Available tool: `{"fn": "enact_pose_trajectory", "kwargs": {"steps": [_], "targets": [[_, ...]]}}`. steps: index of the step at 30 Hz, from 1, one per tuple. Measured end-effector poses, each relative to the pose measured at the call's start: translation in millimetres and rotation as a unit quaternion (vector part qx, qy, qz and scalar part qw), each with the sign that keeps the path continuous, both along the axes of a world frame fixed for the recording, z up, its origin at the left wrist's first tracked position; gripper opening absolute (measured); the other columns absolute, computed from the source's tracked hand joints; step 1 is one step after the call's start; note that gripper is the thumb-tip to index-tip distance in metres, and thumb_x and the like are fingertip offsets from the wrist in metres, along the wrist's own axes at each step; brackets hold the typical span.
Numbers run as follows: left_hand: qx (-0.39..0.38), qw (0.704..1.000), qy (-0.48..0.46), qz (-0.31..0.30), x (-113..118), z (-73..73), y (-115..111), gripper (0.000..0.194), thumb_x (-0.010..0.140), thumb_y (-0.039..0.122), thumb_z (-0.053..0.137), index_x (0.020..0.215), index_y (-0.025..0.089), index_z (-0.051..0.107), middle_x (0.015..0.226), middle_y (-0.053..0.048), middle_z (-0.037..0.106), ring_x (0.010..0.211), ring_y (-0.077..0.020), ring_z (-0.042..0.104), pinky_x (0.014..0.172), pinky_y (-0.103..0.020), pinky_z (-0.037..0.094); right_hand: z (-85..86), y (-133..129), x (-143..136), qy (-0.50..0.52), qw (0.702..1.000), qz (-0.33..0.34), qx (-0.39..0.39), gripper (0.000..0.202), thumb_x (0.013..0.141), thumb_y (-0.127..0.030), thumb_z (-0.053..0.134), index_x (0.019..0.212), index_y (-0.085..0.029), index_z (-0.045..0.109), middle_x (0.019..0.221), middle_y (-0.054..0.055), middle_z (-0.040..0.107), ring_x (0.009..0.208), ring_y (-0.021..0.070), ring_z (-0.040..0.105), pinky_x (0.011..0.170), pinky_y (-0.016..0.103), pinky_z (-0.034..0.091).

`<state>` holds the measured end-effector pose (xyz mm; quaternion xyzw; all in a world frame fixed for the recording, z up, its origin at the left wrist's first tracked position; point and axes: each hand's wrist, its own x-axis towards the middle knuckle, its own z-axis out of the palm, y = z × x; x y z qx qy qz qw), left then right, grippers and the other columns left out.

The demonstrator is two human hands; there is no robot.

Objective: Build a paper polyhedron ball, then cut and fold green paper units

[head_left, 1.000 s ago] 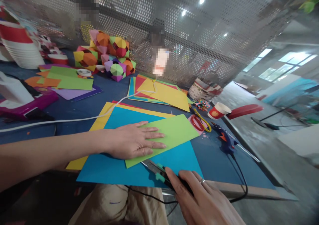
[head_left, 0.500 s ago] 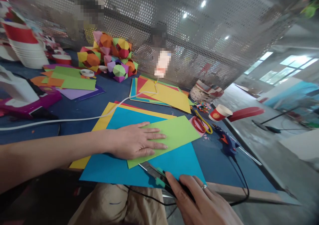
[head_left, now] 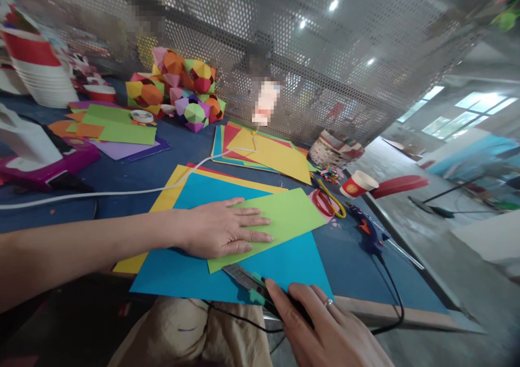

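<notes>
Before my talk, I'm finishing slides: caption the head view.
Left hand flat on green paper; right hand holding a utility knife.

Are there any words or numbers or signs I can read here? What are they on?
None can be read.
Red-and-white paper cup: a round gold emblem, too small to make out.
Phone: the screen is blurred into squares.
Utility knife: no readable lettering.
Green paper under the left hand: no writing shows.

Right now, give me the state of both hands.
Left hand: open, palm down on green paper.
Right hand: closed, holding the cutter.
</notes>
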<state>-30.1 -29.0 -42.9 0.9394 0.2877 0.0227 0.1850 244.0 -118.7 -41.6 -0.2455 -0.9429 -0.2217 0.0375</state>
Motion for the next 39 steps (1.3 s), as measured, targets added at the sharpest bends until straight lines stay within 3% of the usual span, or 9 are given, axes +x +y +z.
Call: {"fn": "enact_pose_trajectory", "kwargs": {"steps": [11, 18, 25, 33, 39], "targets": [[0.012, 1.000, -0.028, -0.007, -1, -3.4, 1, 0.048, 0.107, 0.042, 0.033, 0.155, 0.038, 0.038, 0.168, 0.003, 0.026, 0.157, -0.0254, 0.021, 0.129, -0.053, 0.008, -3.4, -2, 0, -0.008, 1.000, 0.012, -0.009, 0.048, 0.099, -0.007, 0.026, 0.137, -0.012, 0.055, 0.093, 0.008, 0.070, 0.073, 0.0182, 0.071, 0.054, 0.025, 0.058], [0.004, 1.000, 0.001, -0.003, 0, -1.2, 1, 0.049, 0.108, 0.044, 0.030, 0.156, 0.038, 0.035, 0.169, 0.004, 0.020, 0.158, -0.0237, 0.017, 0.129, -0.053, 0.004, -0.8, -1, -3, 0.002, 1.000, 0.014, -0.006, 0.048, 0.098, -0.007, 0.026, 0.135, -0.013, 0.057, 0.093, 0.009, 0.070, 0.075, 0.0177, 0.071, 0.055, 0.024, 0.057], [0.002, 1.000, -0.022, -0.001, 0, -1.1, 1, 0.048, 0.107, 0.042, 0.034, 0.154, 0.037, 0.039, 0.167, 0.003, 0.026, 0.156, -0.0257, 0.021, 0.129, -0.054, 0.007, -13.2, -2, -3, 0.048, 0.999, 0.007, 0.001, 0.050, 0.099, -0.008, 0.023, 0.137, -0.014, 0.055, 0.092, 0.010, 0.068, 0.073, 0.0205, 0.069, 0.053, 0.028, 0.057], [-0.004, 1.000, -0.001, 0.000, -1, -0.2, 0, 0.049, 0.107, 0.043, 0.031, 0.156, 0.038, 0.035, 0.169, 0.005, 0.020, 0.158, -0.0231, 0.016, 0.129, -0.053, 0.004, 0.3, 0, -9, 0.027, 0.999, 0.023, -0.006, 0.046, 0.101, -0.008, 0.025, 0.130, -0.014, 0.060, 0.091, 0.008, 0.071, 0.072, 0.0177, 0.071, 0.052, 0.025, 0.057], [-0.006, 1.000, -0.022, -0.001, -1, 0.1, 0, 0.048, 0.107, 0.043, 0.034, 0.155, 0.039, 0.038, 0.168, 0.004, 0.024, 0.157, -0.0248, 0.019, 0.129, -0.054, 0.006, -1.9, -1, -6, 0.024, 0.999, 0.023, -0.010, 0.045, 0.101, -0.009, 0.031, 0.134, -0.015, 0.061, 0.095, 0.010, 0.070, 0.078, 0.0183, 0.071, 0.059, 0.026, 0.059]]}}
